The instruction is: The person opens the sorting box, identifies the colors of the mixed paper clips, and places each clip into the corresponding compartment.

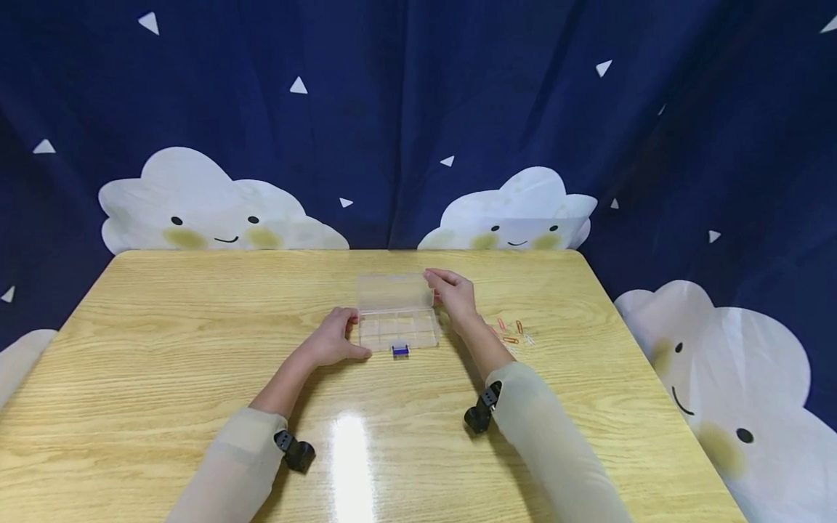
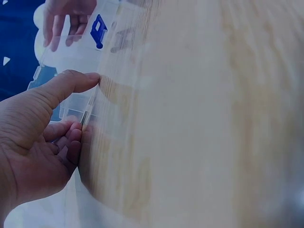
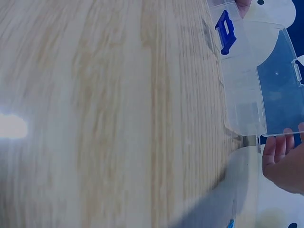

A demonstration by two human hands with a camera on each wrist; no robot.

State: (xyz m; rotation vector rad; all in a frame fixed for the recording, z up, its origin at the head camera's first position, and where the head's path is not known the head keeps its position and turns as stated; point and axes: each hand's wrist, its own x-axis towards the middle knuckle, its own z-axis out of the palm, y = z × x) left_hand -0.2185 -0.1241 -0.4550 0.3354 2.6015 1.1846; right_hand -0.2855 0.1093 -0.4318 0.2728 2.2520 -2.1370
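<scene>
A clear plastic compartment box stands on the wooden table with its transparent lid raised at the back. The blue latch is at the middle of its front edge; the left wrist view also shows this blue latch. My left hand grips the box's left end, thumb at the front corner and the other fingers along the side. At the lid's right edge, my right hand holds the lid up with bent fingers. No contents show in the box's compartments.
Several paper clips, reddish and white, lie loose on the table to the right of the box, partly behind my right forearm. A dark blue curtain with clouds hangs right behind the table's far edge.
</scene>
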